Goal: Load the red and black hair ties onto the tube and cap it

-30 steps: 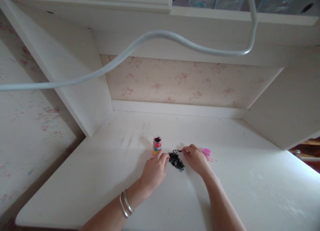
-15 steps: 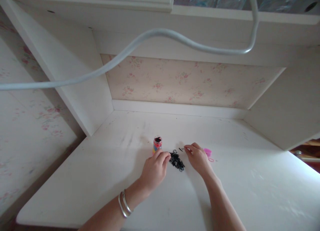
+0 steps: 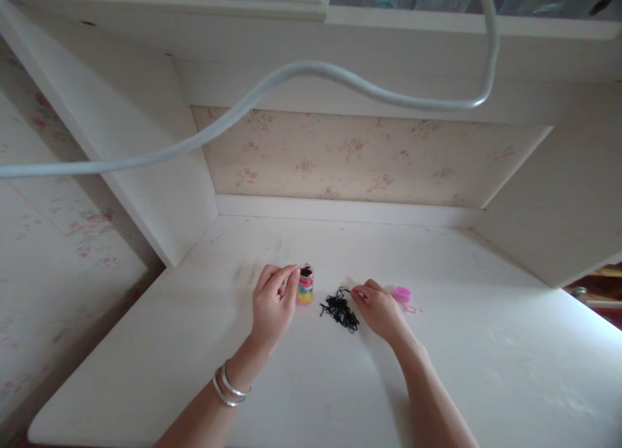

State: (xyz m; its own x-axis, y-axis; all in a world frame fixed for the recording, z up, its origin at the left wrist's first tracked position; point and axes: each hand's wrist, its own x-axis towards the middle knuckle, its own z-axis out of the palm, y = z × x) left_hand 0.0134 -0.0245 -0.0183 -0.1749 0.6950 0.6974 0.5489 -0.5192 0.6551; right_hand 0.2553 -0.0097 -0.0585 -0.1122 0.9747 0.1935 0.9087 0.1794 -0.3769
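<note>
The small jar point(image 3: 305, 292) stands upright at the centre of the frame, a little below the middle, its open mouth at the top with black stuff inside. The left hand point(image 3: 273, 302) is the nearer one: its fingertips are just at the left of the jar's mouth, so the opening lies directly to their right in the frame. Thumb and forefinger are drawn together in a pinch; I cannot tell whether anything is between them.

The pile of black bands point(image 3: 341, 313) lies on the white desk point(image 3: 311, 383) to the lower right of the jar, its long axis slanting from upper left to lower right. At its upper right, the right hand point(image 3: 381, 311) has its fingertips closed on a black band point(image 3: 345, 289) by the pile's top edge. The pink lid point(image 3: 402, 294) lies just right of that hand.

Half a second ago the left fingertips were at the pile's left edge, and that hand covered the jar's lower part; now more of the jar's coloured side shows. The right hand has barely shifted.
</note>
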